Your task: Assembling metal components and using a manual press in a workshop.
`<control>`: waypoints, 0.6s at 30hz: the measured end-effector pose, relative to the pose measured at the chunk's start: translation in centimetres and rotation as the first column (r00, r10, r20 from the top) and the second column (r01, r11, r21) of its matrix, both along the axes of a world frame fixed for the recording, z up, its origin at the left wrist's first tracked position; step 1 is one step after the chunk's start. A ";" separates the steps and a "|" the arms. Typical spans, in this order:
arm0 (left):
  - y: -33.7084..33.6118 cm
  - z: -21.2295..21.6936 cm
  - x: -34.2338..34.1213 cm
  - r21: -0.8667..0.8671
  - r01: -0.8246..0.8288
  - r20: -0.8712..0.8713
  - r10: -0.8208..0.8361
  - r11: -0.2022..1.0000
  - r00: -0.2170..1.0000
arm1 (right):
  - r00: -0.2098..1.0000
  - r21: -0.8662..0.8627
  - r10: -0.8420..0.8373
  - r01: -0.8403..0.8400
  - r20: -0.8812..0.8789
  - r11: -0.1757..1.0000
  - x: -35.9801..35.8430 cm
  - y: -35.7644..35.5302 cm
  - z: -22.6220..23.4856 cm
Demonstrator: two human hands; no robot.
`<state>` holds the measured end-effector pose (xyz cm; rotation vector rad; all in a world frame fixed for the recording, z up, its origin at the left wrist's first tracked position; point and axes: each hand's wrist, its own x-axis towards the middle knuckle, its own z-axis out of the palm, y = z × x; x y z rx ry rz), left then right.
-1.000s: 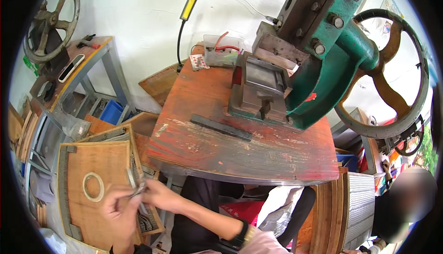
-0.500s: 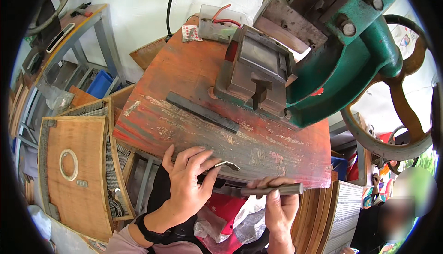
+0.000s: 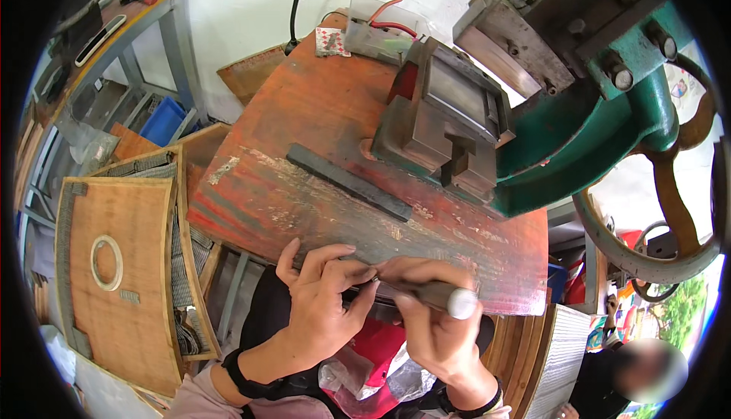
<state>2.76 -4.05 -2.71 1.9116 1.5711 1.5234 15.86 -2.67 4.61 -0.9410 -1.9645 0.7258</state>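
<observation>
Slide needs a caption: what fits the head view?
Both hands, left hand and right hand, grip a grey rod at the red worktable edge.

The front strip of the red worktable (image 3: 304, 137) is bare between its near edge and the dark flat bar (image 3: 349, 182) — a hand can slide sideways there. Both hands, the left hand (image 3: 320, 309) and the right hand (image 3: 426, 320), already sit at that edge, close together. Behind the bar, the grey die block (image 3: 449, 126) and the green press frame (image 3: 579, 137) close the right half. The back left corner is open up to the clear plastic box (image 3: 377, 31). On the right, the big handwheel (image 3: 670, 213) blocks the side — on the left stands a wooden tray (image 3: 114, 267).
</observation>
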 end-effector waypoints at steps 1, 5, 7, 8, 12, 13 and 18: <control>0.0 0.0 0.1 -0.004 0.000 0.019 0.000 1.000 1.000 | 0.999 0.025 -0.005 0.003 0.052 1.000 -0.1 0.4 -0.6; 0.0 -0.1 -0.2 -0.007 0.000 0.026 0.000 1.000 1.000 | 0.999 0.020 0.004 -0.004 -0.038 1.000 -0.5 0.3 0.4; -0.1 0.0 -0.1 0.002 -0.003 0.014 0.003 1.000 1.000 | 0.995 0.078 0.034 -0.027 -0.092 0.997 -0.5 0.4 0.3; -0.1 0.0 -0.1 0.002 -0.005 0.018 0.005 1.000 1.000 | 0.987 0.140 0.068 -0.047 -0.149 0.989 -0.5 0.5 0.3; 0.1 -0.3 0.0 0.009 -0.006 0.052 0.005 1.000 0.999 | 0.990 -0.074 -0.045 0.055 0.132 0.996 -0.5 -0.1 0.1; 0.1 -0.4 0.0 0.018 -0.007 0.062 0.006 1.000 0.998 | 0.997 -0.016 -0.040 0.041 0.068 0.999 -0.4 0.0 0.2; 0.0 -0.3 -0.1 0.017 0.001 0.052 -0.002 1.000 0.999 | 0.999 0.039 -0.038 0.038 0.015 0.999 -0.7 0.1 -0.3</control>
